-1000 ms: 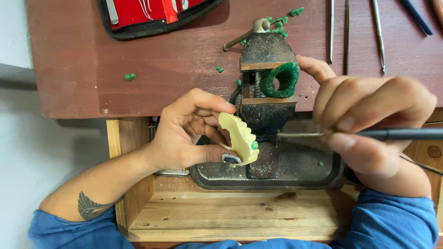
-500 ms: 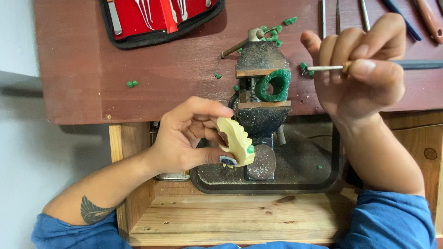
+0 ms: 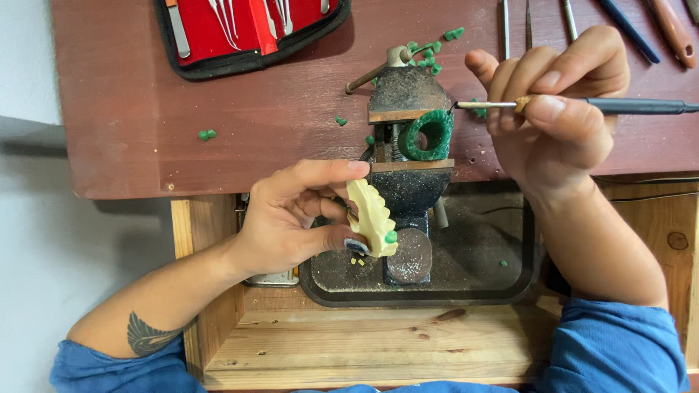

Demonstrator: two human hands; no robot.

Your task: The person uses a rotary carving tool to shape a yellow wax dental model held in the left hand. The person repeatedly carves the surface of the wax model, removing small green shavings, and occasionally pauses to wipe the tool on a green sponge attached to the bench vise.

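My left hand (image 3: 302, 215) pinches a cream-coloured carved wax piece (image 3: 372, 219) with a small green dot near its lower end, holding it beside a dark bench vise (image 3: 405, 185). The vise clamps a green wax ring (image 3: 428, 135) between its jaws. My right hand (image 3: 557, 109) grips a thin metal-tipped tool with a dark handle (image 3: 619, 106), held level, its fine tip just right of the green ring, close to its edge.
A red-lined tool case (image 3: 247, 29) with metal instruments lies at the top left of the reddish-brown bench (image 3: 145, 109). More hand tools (image 3: 531, 18) lie at the top right. Green wax crumbs (image 3: 207, 134) dot the bench. A dark tray (image 3: 480, 276) sits in a wooden drawer (image 3: 364, 349).
My right hand has lifted from the tray level up to the bench, then lowered slightly, bringing the tool's tip to the green ring. My left hand has kept the cream piece nearly still.
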